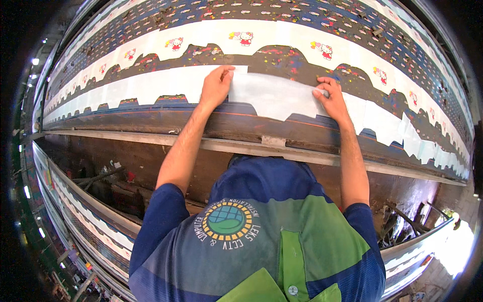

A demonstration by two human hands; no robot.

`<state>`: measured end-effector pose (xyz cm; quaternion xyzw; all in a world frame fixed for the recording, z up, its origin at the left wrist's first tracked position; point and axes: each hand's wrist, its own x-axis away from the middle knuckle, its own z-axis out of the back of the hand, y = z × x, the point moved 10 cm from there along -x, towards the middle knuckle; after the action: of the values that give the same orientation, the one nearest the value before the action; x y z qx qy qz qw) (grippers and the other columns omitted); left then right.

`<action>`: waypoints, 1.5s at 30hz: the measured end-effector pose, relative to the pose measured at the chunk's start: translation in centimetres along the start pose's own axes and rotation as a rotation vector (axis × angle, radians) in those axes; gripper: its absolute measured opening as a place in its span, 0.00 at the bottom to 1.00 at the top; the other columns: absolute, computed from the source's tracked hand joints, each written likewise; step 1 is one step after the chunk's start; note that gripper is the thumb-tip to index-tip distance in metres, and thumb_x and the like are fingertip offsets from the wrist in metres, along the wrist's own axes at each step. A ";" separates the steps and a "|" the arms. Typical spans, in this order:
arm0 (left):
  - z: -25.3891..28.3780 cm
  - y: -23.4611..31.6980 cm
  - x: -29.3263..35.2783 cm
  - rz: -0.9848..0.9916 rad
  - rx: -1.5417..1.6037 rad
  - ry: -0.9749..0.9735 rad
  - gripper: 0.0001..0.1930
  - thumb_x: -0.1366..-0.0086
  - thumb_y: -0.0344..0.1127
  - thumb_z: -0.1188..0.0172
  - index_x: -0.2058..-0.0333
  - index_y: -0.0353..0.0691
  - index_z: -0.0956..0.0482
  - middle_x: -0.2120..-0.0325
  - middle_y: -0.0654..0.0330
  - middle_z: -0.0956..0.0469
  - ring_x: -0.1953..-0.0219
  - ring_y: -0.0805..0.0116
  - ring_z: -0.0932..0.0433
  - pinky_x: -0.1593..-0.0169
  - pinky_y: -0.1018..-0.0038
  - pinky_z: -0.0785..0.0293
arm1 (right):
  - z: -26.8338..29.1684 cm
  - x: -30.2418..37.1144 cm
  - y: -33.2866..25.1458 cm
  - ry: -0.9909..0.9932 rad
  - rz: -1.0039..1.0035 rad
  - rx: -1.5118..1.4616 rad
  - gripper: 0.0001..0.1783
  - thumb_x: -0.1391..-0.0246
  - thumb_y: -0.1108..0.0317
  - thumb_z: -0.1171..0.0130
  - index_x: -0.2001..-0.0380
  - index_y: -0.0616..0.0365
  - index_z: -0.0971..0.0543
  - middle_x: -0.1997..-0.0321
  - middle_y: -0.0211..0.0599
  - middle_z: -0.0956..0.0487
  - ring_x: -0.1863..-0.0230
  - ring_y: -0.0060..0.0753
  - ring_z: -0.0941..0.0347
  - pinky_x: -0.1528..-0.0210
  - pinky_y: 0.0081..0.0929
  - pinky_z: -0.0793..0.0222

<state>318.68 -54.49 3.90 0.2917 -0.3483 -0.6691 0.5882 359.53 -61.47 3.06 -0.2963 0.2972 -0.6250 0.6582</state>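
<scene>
A thin white panel point(282, 96) with a stepped lower edge lies between my hands on the long dark table point(236, 123); whether it is cloth or paper I cannot tell. My left hand point(216, 86) has thumb and forefinger pinched together at the panel's upper left. At its right end, my right hand point(333, 102) pinches the edge between thumb and curled fingers. More plain white panels point(166, 83) continue the row to the left, and others point(390, 123) to the right. Beyond the dark, paint-specked strip runs a row of white panels printed with a red-dressed cartoon cat point(245, 39).
A metal rail point(241, 147) borders the table's near side, close to my body. Farther rows have small repeated prints on a dark ground point(292, 12). Another long table with panels point(90, 229) stands at the lower left. Dark rods point(410, 221) lean at the lower right.
</scene>
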 end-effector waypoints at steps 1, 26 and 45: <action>0.2 -0.5 -0.9 0.012 0.006 0.019 0.14 0.22 0.38 0.36 0.44 0.40 0.13 0.62 0.60 0.12 0.59 0.71 0.16 0.52 0.71 0.19 | -0.1 -0.5 -0.1 0.053 -0.002 0.066 0.12 0.37 0.57 0.25 0.57 0.52 0.11 0.30 0.32 0.22 0.30 0.47 0.33 0.29 0.48 0.37; -3.3 2.9 -0.1 -0.469 -0.396 -0.164 0.22 0.29 0.39 0.28 0.37 0.53 0.15 0.25 0.54 0.33 0.26 0.46 0.36 0.23 0.47 0.43 | -0.8 -1.9 -0.2 0.354 -0.024 0.319 0.23 0.38 0.46 0.26 0.72 0.55 0.16 0.38 0.37 0.19 0.31 0.52 0.33 0.33 0.60 0.42; -28.0 18.3 5.2 -0.499 -0.769 -0.246 0.52 0.20 0.71 0.55 0.22 0.22 0.45 0.18 0.31 0.55 0.15 0.35 0.59 0.16 0.37 0.62 | 13.1 4.5 7.2 0.183 0.064 0.143 0.17 0.28 0.58 0.36 0.41 0.49 0.15 0.37 0.40 0.19 0.35 0.51 0.26 0.31 0.51 0.34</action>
<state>351.03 -64.30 2.42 0.0462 -0.0617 -0.8998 0.4294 374.31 -65.41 5.94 -0.1804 0.3201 -0.6476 0.6675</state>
